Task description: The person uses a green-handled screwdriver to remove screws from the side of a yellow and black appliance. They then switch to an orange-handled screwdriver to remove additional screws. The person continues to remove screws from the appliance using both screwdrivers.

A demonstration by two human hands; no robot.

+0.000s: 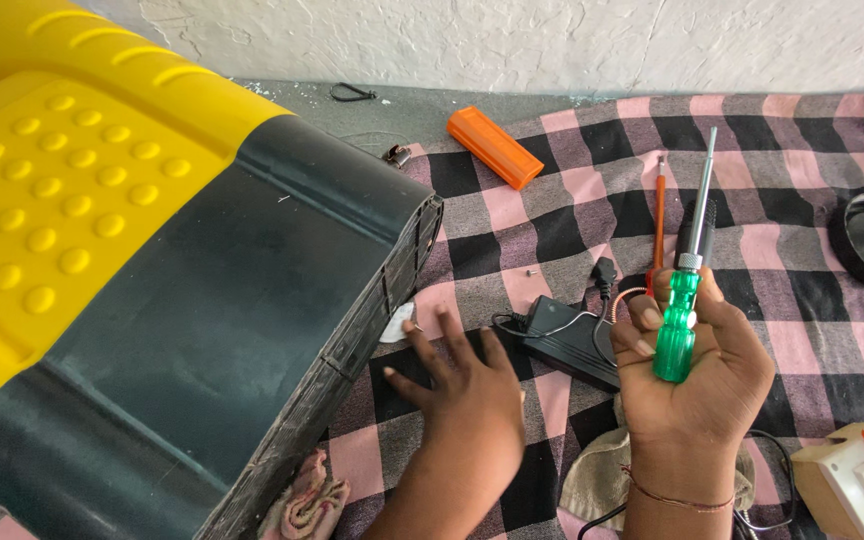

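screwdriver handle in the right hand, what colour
Translucent green, seen in the head view: screwdriver handle in the right hand.

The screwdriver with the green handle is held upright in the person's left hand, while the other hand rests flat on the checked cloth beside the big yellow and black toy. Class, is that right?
Not quite. The head view shows the green-handled screwdriver upright in the right hand, not the left. It is the left hand that rests flat on the checked cloth beside the yellow and black toy.

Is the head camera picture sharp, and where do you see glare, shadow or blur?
Head view: mostly sharp and evenly lit; the left hand is slightly motion-blurred; soft glare on the yellow plastic top and the green screwdriver handle in the right hand; faint shadow under the dark body on the checked cloth.
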